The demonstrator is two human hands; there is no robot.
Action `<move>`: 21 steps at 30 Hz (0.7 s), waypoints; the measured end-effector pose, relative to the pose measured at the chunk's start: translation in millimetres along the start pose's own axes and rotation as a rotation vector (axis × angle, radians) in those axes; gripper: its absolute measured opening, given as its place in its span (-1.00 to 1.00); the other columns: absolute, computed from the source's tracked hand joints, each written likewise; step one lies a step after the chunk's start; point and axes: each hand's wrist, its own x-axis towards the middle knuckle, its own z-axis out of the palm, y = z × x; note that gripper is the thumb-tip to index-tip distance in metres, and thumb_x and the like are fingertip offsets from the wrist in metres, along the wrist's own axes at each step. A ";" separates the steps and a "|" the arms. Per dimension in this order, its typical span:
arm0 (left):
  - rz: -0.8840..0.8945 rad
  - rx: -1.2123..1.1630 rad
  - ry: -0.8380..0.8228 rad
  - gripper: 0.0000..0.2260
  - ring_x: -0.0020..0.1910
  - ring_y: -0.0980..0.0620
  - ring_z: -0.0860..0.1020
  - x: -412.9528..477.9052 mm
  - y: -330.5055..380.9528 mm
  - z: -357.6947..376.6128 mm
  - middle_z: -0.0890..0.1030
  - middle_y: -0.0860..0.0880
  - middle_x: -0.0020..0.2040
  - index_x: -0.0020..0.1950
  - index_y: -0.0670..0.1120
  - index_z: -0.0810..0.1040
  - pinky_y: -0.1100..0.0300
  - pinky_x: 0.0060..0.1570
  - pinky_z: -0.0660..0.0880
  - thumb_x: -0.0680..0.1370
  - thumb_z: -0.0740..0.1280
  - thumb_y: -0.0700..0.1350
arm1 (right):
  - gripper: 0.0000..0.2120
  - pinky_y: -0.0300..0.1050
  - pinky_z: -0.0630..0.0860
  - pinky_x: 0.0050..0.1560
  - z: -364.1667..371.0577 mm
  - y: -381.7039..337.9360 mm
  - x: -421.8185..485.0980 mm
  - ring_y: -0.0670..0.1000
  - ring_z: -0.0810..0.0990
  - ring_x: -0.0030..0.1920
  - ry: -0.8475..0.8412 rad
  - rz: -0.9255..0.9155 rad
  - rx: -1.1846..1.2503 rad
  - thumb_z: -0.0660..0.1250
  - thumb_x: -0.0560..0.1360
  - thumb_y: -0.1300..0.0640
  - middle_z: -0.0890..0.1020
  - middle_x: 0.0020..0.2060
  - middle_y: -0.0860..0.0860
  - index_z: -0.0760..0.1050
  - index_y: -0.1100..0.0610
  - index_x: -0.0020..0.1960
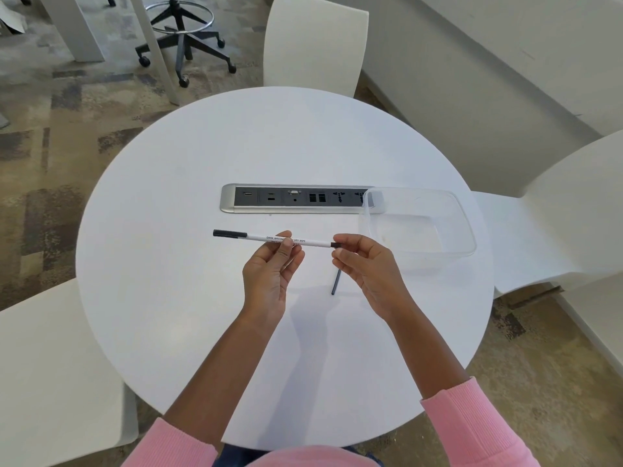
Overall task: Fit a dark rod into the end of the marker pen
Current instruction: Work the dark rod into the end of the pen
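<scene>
Two hands over table centre, left hand (269, 271) fingers clamp marker pen (274, 240), right hand (365, 267) fingers pinch its dark end.

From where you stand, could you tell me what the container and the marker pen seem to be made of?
The container looks like clear plastic: the tabletop and the socket strip show through its walls, and its rim is rounded. The marker pen seems to be smooth white plastic with printed lettering and a black cap, though the look leaves the exact material open.

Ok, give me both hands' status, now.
Left hand: closed on the marker pen.
Right hand: pinching a dark piece at the pen's end.
</scene>
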 end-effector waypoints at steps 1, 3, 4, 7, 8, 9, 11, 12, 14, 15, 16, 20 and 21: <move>0.003 0.001 -0.001 -0.88 -0.35 0.16 0.62 0.2 0.2 0.0 0.59 -0.04 -0.25 -0.13 -0.16 0.58 0.35 -0.26 0.58 0.50 0.28 -0.32 | -0.85 -0.33 0.60 -0.13 -0.1 -0.5 0.2 -0.07 0.57 -0.22 0.003 0.015 0.017 0.27 0.48 0.33 0.58 -0.21 0.02 0.55 0.13 -0.07; 0.007 0.006 -0.008 -0.88 -0.36 0.16 0.62 0.1 0.3 0.2 0.57 -0.06 -0.21 -0.12 -0.16 0.58 0.36 -0.26 0.58 0.51 0.27 -0.33 | -0.92 -0.33 0.60 -0.21 0.8 -1.1 0.5 -0.10 0.59 -0.31 0.025 0.058 0.028 0.28 0.50 0.22 0.57 -0.25 0.02 0.54 0.15 -0.08; 0.009 0.012 -0.011 -0.88 -0.35 0.16 0.62 -0.1 0.2 0.1 0.57 -0.06 -0.20 -0.12 -0.16 0.58 0.36 -0.26 0.58 0.51 0.27 -0.32 | -0.91 -0.34 0.59 -0.24 1.1 -0.7 0.8 -0.12 0.58 -0.35 0.035 0.066 0.009 0.28 0.51 0.19 0.57 -0.28 0.02 0.55 0.16 -0.10; 0.014 0.025 -0.012 -0.88 -0.35 0.16 0.62 -0.4 0.0 -0.7 0.56 -0.07 -0.19 -0.12 -0.16 0.57 0.36 -0.26 0.58 0.51 0.27 -0.32 | -0.90 -0.36 0.58 -0.22 0.6 0.9 0.5 -0.14 0.58 -0.36 0.027 0.033 -0.050 0.27 0.50 0.25 0.57 -0.31 0.05 0.56 0.20 -0.13; 0.015 0.025 -0.011 -0.88 -0.35 0.16 0.62 -0.6 -0.1 -1.1 0.56 -0.07 -0.19 -0.13 -0.16 0.57 0.36 -0.25 0.58 0.51 0.27 -0.33 | -0.89 -0.36 0.59 -0.19 0.2 0.7 0.0 -0.13 0.58 -0.33 0.020 0.016 -0.041 0.27 0.49 0.29 0.58 -0.29 0.05 0.56 0.18 -0.14; 0.015 0.024 -0.010 -0.88 -0.35 0.16 0.62 -0.6 -0.2 -1.5 0.56 -0.07 -0.19 -0.13 -0.16 0.57 0.36 -0.25 0.58 0.51 0.27 -0.33 | -0.86 -0.35 0.59 -0.16 -0.6 0.4 -0.5 -0.12 0.59 -0.28 0.015 0.006 -0.025 0.28 0.48 0.34 0.59 -0.27 0.04 0.57 0.16 -0.15; 0.012 0.023 -0.010 -0.88 -0.35 0.16 0.62 -0.7 -0.8 -2.2 0.56 -0.07 -0.20 -0.13 -0.16 0.57 0.36 -0.26 0.58 0.51 0.27 -0.33 | -0.82 -0.33 0.60 -0.12 -2.1 -0.6 -0.8 -0.09 0.60 -0.23 0.001 0.007 0.010 0.28 0.46 0.39 0.60 -0.23 0.04 0.57 0.14 -0.13; 0.009 0.024 -0.013 -0.88 -0.35 0.16 0.62 -0.6 -1.1 -2.4 0.56 -0.07 -0.20 -0.13 -0.16 0.57 0.36 -0.26 0.58 0.51 0.27 -0.32 | -0.83 -0.32 0.60 -0.12 -2.0 -0.6 -0.9 -0.09 0.61 -0.23 -0.008 0.015 0.025 0.28 0.46 0.37 0.60 -0.23 0.04 0.57 0.14 -0.12; 0.000 0.031 -0.017 -0.88 -0.35 0.15 0.61 -0.6 -2.0 -2.4 0.57 -0.06 -0.21 -0.13 -0.15 0.58 0.36 -0.25 0.58 0.51 0.27 -0.31 | -0.89 -0.32 0.60 -0.18 -0.6 -0.1 -1.4 -0.11 0.62 -0.29 -0.015 0.030 0.035 0.29 0.48 0.30 0.59 -0.25 0.03 0.56 0.15 -0.10; -0.004 0.036 -0.020 -0.88 -0.34 0.15 0.62 -0.4 -2.9 -2.5 0.58 -0.05 -0.22 -0.13 -0.15 0.58 0.35 -0.25 0.58 0.51 0.28 -0.30 | -0.91 -0.33 0.60 -0.20 0.4 0.5 -1.9 -0.13 0.62 -0.32 -0.010 0.030 0.023 0.29 0.48 0.29 0.59 -0.27 0.05 0.56 0.16 -0.11; -0.003 0.042 -0.025 -0.89 -0.33 0.15 0.62 -0.3 -3.9 -2.8 0.60 -0.04 -0.23 -0.13 -0.14 0.59 0.34 -0.25 0.58 0.51 0.28 -0.29 | -0.91 -0.34 0.59 -0.23 1.2 1.0 -2.1 -0.14 0.62 -0.34 -0.003 0.026 0.009 0.29 0.48 0.28 0.59 -0.29 0.06 0.57 0.17 -0.12; 0.004 -0.042 -0.099 -0.83 -0.15 0.10 0.64 3.0 -3.1 -4.8 0.66 0.01 -0.17 -0.02 -0.10 0.56 0.23 -0.09 0.61 0.57 0.19 -0.10 | -0.90 -0.34 0.59 -0.24 0.3 1.7 -3.5 -0.15 0.61 -0.37 0.013 0.029 -0.004 0.29 0.48 0.30 0.58 -0.32 0.08 0.57 0.19 -0.15; -0.012 -0.094 -0.112 -0.78 -0.09 0.08 0.63 4.8 -0.9 -5.2 0.65 -0.01 -0.10 0.02 -0.08 0.53 0.19 -0.02 0.58 0.59 0.13 -0.03 | -0.90 -0.34 0.60 -0.22 -1.1 1.9 -4.1 -0.14 0.61 -0.37 0.003 0.036 -0.006 0.29 0.47 0.31 0.58 -0.32 0.08 0.57 0.20 -0.14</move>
